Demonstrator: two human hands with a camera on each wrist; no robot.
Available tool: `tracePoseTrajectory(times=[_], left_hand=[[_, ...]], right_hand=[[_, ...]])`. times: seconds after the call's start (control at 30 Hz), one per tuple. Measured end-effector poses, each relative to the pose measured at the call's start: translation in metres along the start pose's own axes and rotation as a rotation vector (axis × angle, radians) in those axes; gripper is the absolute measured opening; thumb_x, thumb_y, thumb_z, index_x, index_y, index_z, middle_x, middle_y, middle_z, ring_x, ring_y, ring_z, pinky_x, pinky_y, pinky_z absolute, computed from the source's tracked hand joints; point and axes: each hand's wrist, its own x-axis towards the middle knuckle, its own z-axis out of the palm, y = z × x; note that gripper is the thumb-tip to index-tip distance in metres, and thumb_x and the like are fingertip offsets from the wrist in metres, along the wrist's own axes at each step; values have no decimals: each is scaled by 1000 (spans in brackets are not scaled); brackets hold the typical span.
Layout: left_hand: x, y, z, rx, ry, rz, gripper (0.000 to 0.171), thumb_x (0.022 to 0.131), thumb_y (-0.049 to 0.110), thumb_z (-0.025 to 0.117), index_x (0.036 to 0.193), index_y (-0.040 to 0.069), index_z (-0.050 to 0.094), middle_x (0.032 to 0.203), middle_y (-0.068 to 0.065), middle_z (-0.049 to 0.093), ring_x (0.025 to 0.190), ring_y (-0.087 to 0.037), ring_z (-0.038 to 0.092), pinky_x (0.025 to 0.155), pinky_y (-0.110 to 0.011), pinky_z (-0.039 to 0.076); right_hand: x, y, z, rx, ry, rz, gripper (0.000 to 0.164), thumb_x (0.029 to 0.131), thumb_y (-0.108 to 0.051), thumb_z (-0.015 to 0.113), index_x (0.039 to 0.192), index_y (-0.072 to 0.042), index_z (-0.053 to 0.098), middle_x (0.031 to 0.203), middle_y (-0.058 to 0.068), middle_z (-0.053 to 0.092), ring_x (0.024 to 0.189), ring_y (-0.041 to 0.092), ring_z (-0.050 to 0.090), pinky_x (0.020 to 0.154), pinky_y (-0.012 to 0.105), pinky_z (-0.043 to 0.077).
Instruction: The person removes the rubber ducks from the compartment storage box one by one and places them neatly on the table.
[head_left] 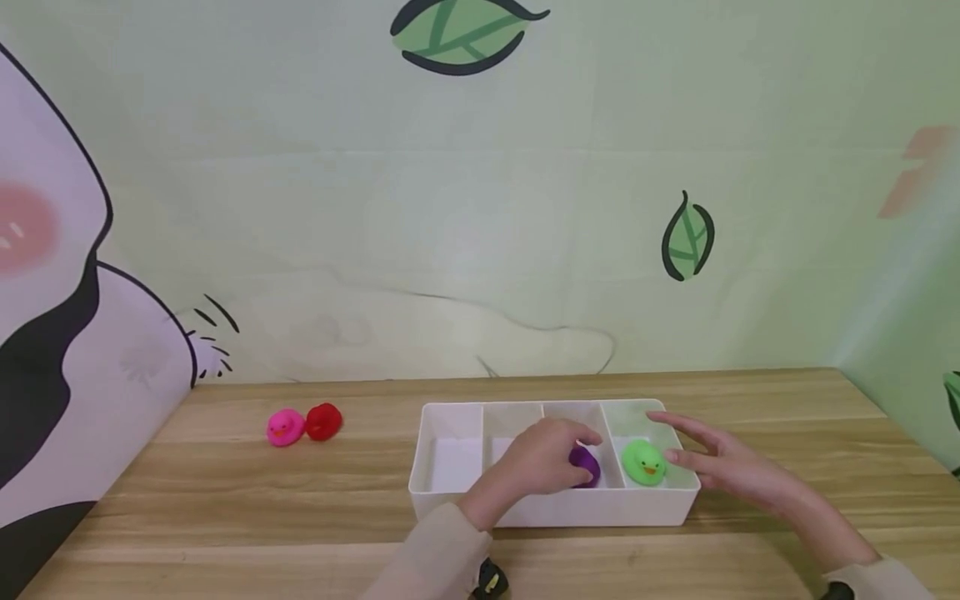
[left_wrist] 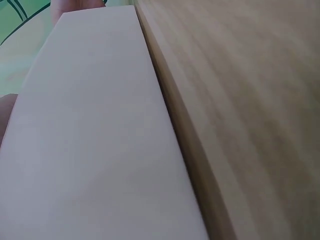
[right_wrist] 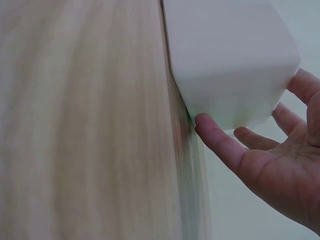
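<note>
Purple toy [head_left: 585, 458], partly hidden by fingers, sits in the third compartment from the left of a white four-compartment tray [head_left: 570, 508] as a person's left hand [head_left: 547, 458] reaches in. Its grip is narrowly parted, index finger and thumb curled round the toy; how firmly they press cannot be told. At the tray's right end, the right hand [head_left: 738, 471] spreads its grip wide, clasping nothing, near a green duck [head_left: 642, 462] in the rightmost compartment. On the wooden table [head_left: 360, 500] to the left, a pink duck [head_left: 285, 427] and a red toy [head_left: 325, 422] lie side by side.

Whether the purple toy is being set down or picked up cannot be told. Either way, the fingertips would do best low on its sides, off the divider [head_left: 612, 450], moving straight up or down. Setting down calls for resting it on the compartment floor before finger and thumb part evenly; lifting, for a firm pinch first. Light steadying by the right hand would likely check any slide of the tray.
</note>
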Motion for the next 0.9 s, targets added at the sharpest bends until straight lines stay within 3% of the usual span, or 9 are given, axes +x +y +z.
tracePoseTrajectory(times=[0.27, 0.47, 0.63, 0.9], left_hand=[[3, 3, 0, 97, -55, -30, 31, 77, 15, 69, 108, 11, 66, 102, 2, 67, 96, -11, 59, 77, -19, 44], [3, 3, 0, 105, -55, -20, 28, 78, 15, 69, 105, 11, 68, 100, 3, 67, 94, -11, 59, 76, -18, 44], [0, 2, 0, 64, -16, -4, 29, 78, 14, 69, 106, 10, 67, 101, 1, 68, 95, -11, 59, 78, -18, 44], [-9, -1, -7, -78, 83, 39, 28, 77, 11, 70, 104, 7, 68, 97, 1, 69, 88, -5, 60, 75, -14, 43]], right_hand=[[-1, 1, 1, -13, 2, -3, 59, 93, -23, 50, 143, -7, 22, 147, 29, -7, 124, 46, 31, 85, 41, 48], [-1, 1, 0, -7, -7, -18, 58, 94, -23, 49, 143, -7, 22, 146, 30, -8, 122, 42, 35, 83, 38, 49], [-1, 2, 0, 3, -10, -26, 58, 94, -21, 49, 143, -7, 21, 145, 31, -10, 123, 46, 32, 84, 41, 48], [0, 2, 0, 7, -14, -42, 58, 94, -20, 49, 143, -6, 21, 145, 32, -10, 123, 47, 32, 84, 41, 48]])
